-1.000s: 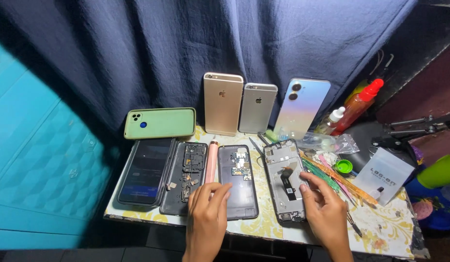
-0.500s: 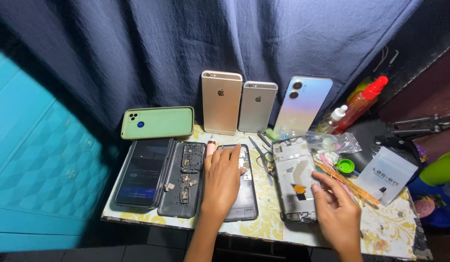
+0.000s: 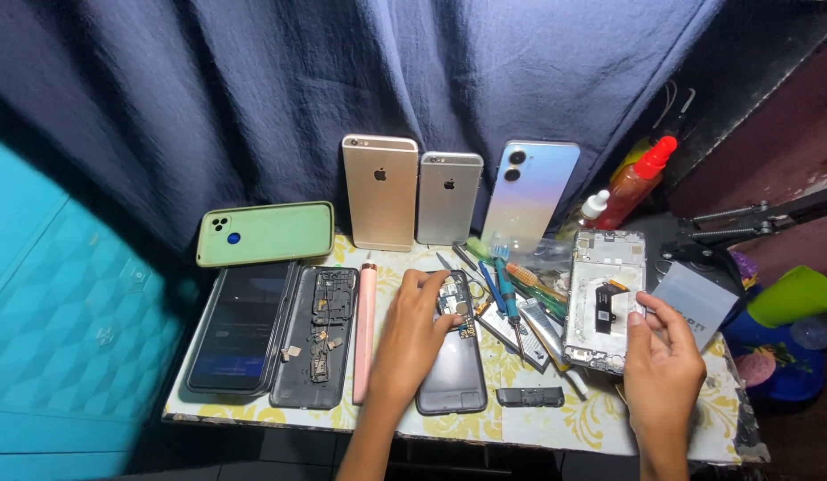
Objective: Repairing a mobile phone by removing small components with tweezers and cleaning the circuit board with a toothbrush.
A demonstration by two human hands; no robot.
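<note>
Opened phone [image 3: 451,356] (back off, circuit board exposed) lies at lower centre of the frame; left hand [image 3: 411,343] rests curled on its top. Right hand [image 3: 660,356] pinches the stripped phone frame [image 3: 602,298]. Both seem light, stiff, fragile: grip edges.

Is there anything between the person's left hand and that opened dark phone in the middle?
Nothing visible: the left hand already rests on the opened dark phone, fingertips at its exposed circuit board.
</note>
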